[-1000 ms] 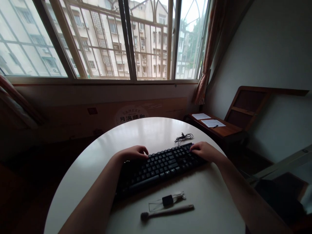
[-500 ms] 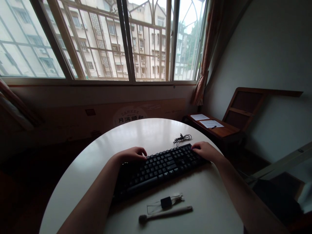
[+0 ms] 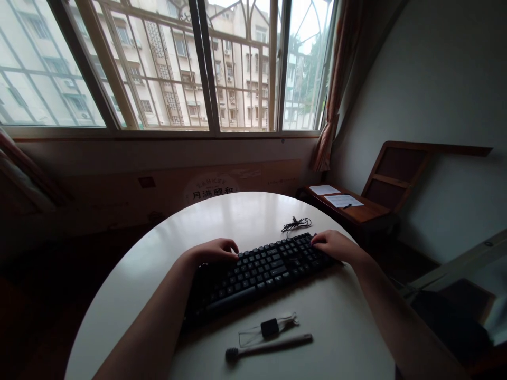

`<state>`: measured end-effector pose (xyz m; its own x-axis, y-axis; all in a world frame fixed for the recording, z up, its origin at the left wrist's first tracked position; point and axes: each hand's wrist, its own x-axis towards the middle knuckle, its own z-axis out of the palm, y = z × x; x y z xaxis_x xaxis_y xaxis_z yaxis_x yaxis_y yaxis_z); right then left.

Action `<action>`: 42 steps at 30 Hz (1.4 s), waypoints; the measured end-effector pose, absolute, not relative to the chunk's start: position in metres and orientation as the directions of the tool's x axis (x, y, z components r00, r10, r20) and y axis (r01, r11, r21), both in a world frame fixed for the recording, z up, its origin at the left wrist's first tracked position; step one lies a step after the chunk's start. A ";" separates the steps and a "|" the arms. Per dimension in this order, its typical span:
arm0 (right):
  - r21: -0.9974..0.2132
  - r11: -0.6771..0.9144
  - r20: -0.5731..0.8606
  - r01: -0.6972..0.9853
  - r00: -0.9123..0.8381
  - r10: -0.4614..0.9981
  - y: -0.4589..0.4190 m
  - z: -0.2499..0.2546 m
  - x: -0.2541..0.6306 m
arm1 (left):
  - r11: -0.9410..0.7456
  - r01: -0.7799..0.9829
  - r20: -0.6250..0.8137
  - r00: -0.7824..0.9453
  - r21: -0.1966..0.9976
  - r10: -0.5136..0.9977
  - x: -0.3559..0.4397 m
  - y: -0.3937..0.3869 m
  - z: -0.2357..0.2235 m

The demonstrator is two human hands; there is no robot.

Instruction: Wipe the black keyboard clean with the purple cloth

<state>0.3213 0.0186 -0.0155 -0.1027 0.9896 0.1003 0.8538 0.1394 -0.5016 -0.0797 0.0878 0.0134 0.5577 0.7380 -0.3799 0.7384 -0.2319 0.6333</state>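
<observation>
Black keyboard, both hands at its far edge, little altered

Item: keyboard (image 3: 273, 266), black, lying slantwise on the white table (image 3: 138, 274), its right end farther from the person. Place on the table as before; the view swung slightly, then settled.

Change: small only. At the right hand (image 3: 336, 247), the fingertips have shifted a trifle at the far right corner. Meaning, as judged: a slight adjustment of contact, with no visible change to the keyboard.

Left hand (image 3: 212, 250): laid over the far left part, fingers bent and fairly close, tips at the far edge; whether they grip cannot be told.

Right hand: thumb and fingers drawn near one another, touching the corner; a purple spot (image 3: 312, 243) shows at the tips, nature unclear. Pinch or mere rest, cannot be told.

Also: cable (image 3: 297, 225), bundled, beyond the right part of the keyboard. Wire tool (image 3: 270, 328), black-bodied, on the near side; brush (image 3: 277, 345), grey-headed, just beside it, nearer the person.
</observation>
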 end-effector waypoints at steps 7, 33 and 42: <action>-0.521 0.035 0.179 0.853 0.069 0.981 0.019 -0.012 0.325 | -0.236 0.725 -0.371 0.570 0.647 0.733 -0.082 0.090 0.011; -0.548 -0.020 -0.034 0.836 0.001 0.999 0.016 -0.020 0.337 | -0.247 0.740 -0.379 0.565 0.625 0.733 -0.080 0.088 0.014; -0.542 0.005 -0.020 0.840 -0.019 1.000 0.020 -0.020 0.338 | -0.251 0.740 -0.374 0.565 0.624 0.736 -0.080 0.089 0.013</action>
